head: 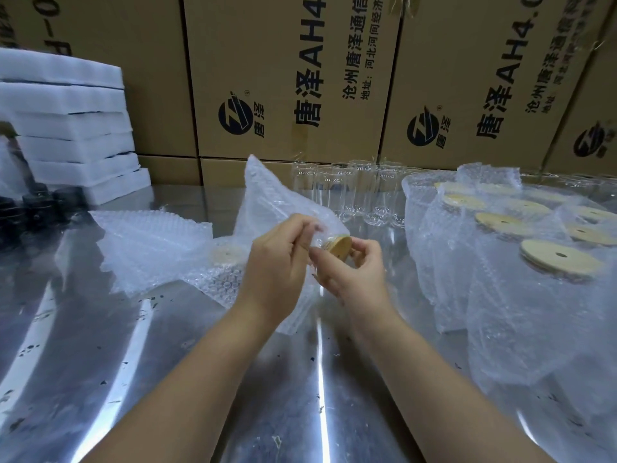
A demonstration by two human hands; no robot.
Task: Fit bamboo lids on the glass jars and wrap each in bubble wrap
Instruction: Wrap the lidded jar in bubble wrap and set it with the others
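- My left hand is curled, its fingertips pinching the bubble wrap sheet close to the mouth of the jar I am holding.
- My right hand is curled too, thumb and fingers round the rim of the bamboo lid.
- The lid sits on the held jar, which is tilted on its side above the desk. The wrap and my hands hide most of the glass.
- The sheet lies round that jar, and one loose corner of it stands up behind my hands.
- A pile of flat bubble wrap lies on the desk to my left, with another lid showing dimly through it.
- Bare glass jars stand in a cluster at the back, with no lids on.
- Wrapped jars stand upright to my right, packed together, their bamboo lids with centre holes visible through the wrap.
- White foam slabs are stacked at the far left, with small black objects in front of them, too blurred to identify.
- Printed cardboard boxes form a wall behind the desk.
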